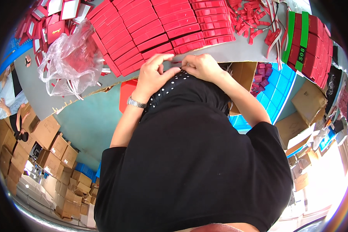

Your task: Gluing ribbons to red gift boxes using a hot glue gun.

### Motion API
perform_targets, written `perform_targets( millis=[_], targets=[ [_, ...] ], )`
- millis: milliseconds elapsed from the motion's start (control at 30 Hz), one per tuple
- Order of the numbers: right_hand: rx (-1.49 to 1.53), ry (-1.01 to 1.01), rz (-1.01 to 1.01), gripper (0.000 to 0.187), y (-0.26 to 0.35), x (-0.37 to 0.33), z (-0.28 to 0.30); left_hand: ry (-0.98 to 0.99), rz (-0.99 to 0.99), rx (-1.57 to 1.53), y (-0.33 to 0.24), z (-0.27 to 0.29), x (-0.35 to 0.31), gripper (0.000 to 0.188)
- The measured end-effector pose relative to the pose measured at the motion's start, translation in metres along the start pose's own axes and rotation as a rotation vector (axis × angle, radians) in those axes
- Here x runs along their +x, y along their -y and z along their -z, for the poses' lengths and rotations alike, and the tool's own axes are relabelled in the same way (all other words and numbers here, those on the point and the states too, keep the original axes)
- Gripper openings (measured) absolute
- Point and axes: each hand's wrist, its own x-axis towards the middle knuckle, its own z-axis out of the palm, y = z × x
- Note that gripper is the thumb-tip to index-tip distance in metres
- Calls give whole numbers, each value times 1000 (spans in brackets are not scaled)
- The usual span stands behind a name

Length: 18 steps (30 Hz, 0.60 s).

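Note:
My left hand [155, 74], with a metal-band watch [137, 102] on its wrist, is curled at the table's front edge, its thumb reaching toward my right fingertips. My right hand [202, 66] has thumb and fingers pinched together right beside it. Whatever lies between the fingertips is too small to make out. Just beyond both hands rises a large block of stacked red boxes [149, 29], in tight rows. Below the hands, a black cloth with white dots [170, 88] covers my lap.
A clear plastic bag [67, 62] and loose red boxes [56, 29] lie at left on the grey table [34, 87]. Red strips [249, 19] are scattered at far right. Green-strapped red boxes [311, 46], a cardboard box [243, 75] and a blue crate [280, 87] stand right.

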Motion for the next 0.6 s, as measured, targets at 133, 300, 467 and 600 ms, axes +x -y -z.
perform_targets(
  millis=[133, 300, 467, 600],
  targets=[
    [240, -54, -152, 13, 32, 7, 47, 48, -91, 60, 0, -10, 5, 28],
    [-134, -163, 23, 18, -6, -6, 19, -117, -29, 170, 2, -7, 11, 15],
    [-330, -221, -211, 20, -45, -20, -39, -104, 13, 194, 10, -2, 5, 8],
    [-152, -311, -219, 17, -60, -23, -54, -45, 22, 179, 7, -4, 6, 11]
  ],
)
